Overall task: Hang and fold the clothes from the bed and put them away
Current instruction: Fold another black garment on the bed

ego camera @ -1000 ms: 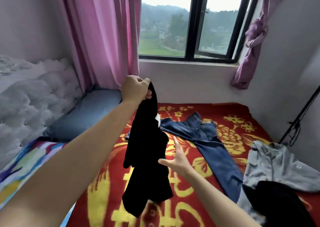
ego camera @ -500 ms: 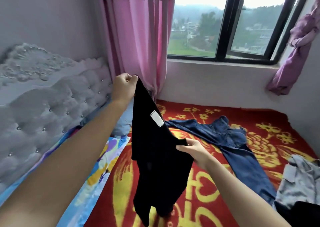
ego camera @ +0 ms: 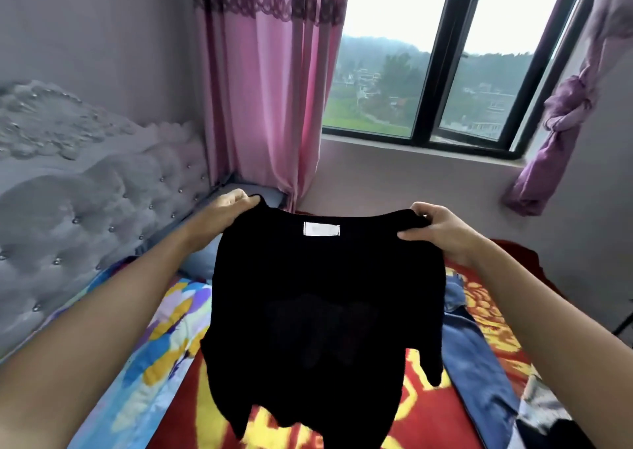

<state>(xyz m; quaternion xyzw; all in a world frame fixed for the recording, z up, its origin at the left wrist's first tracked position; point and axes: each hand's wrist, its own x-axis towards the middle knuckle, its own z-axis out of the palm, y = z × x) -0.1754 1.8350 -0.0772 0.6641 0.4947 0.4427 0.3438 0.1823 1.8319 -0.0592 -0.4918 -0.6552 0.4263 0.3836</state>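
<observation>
A black top (ego camera: pixel 322 311) with a white neck label hangs spread out in front of me above the bed (ego camera: pixel 424 424). My left hand (ego camera: pixel 226 209) grips its left shoulder and my right hand (ego camera: pixel 438 232) grips its right shoulder, so the cloth is stretched flat between them. The hem dangles just over the red and yellow blanket. Blue jeans (ego camera: pixel 479 366) lie on the blanket to the right, partly hidden behind the top. A bit of grey and black clothing (ego camera: pixel 551 421) shows at the lower right corner.
A grey tufted headboard (ego camera: pixel 85 209) runs along the left, with a grey-blue pillow (ego camera: pixel 195 260) and a colourful sheet (ego camera: pixel 154 363) beside it. Pink curtain (ego camera: pixel 270 89) hangs at the corner, the window (ego camera: pixel 445 71) is straight ahead, and a knotted purple curtain (ego camera: pixel 561 123) hangs right.
My right hand has moved up from the middle of the black top to its right shoulder. The top, which hung from my left hand alone, is now spread wide between both hands.
</observation>
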